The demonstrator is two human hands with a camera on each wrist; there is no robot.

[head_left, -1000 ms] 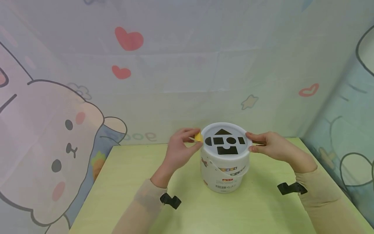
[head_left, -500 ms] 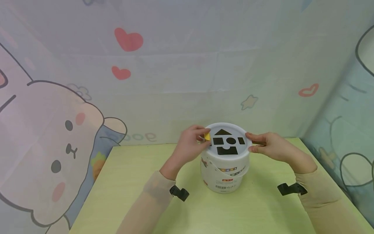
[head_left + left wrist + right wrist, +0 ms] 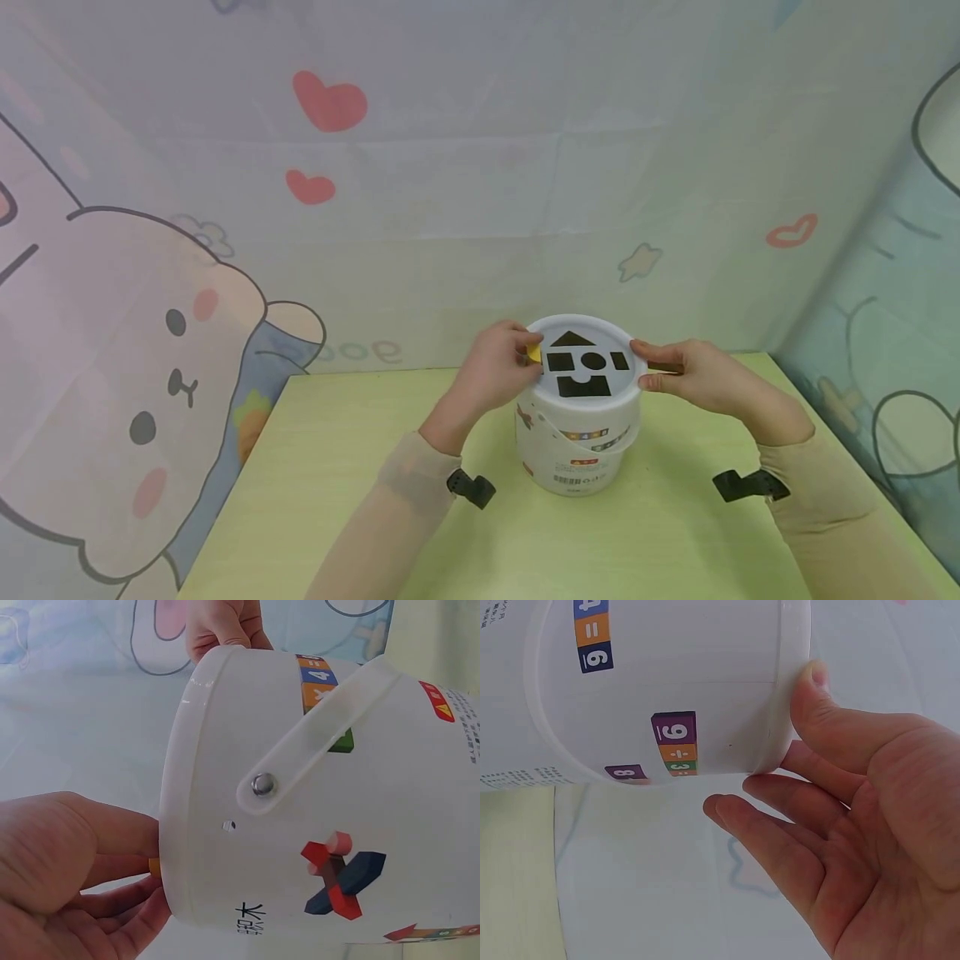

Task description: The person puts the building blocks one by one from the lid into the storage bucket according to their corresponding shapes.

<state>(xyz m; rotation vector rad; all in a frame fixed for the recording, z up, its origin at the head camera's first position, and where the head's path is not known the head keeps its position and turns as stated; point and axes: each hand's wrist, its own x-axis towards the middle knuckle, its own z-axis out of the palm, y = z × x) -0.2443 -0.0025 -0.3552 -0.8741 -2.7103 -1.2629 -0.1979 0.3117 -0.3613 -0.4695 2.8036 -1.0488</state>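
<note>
A white toy bucket (image 3: 577, 454) stands upright on the table, its lid (image 3: 577, 323) cut with several dark shaped holes. At the lid's left side my left hand (image 3: 497, 362) pinches a small yellow block (image 3: 534, 353) over the half-round hole, which is mostly hidden. In the left wrist view only a sliver of that yellow block (image 3: 155, 868) shows between the fingers and the lid's rim. My right hand (image 3: 701, 377) grips the right edge of the lid, thumb and fingers set on the rim. The right wrist view shows its thumb (image 3: 817, 690) pressed against the rim.
Under the bucket lies a light green tabletop (image 3: 337, 467). A cloth backdrop (image 3: 480, 183) with printed hearts and a cartoon rabbit hangs behind and beside it. The bucket's white carry handle (image 3: 322, 735) hangs down along its side.
My left hand has moved right with the yellow block, from beside the rim to over the lid's half-round hole. The right hand and the bucket have stayed in place.
</note>
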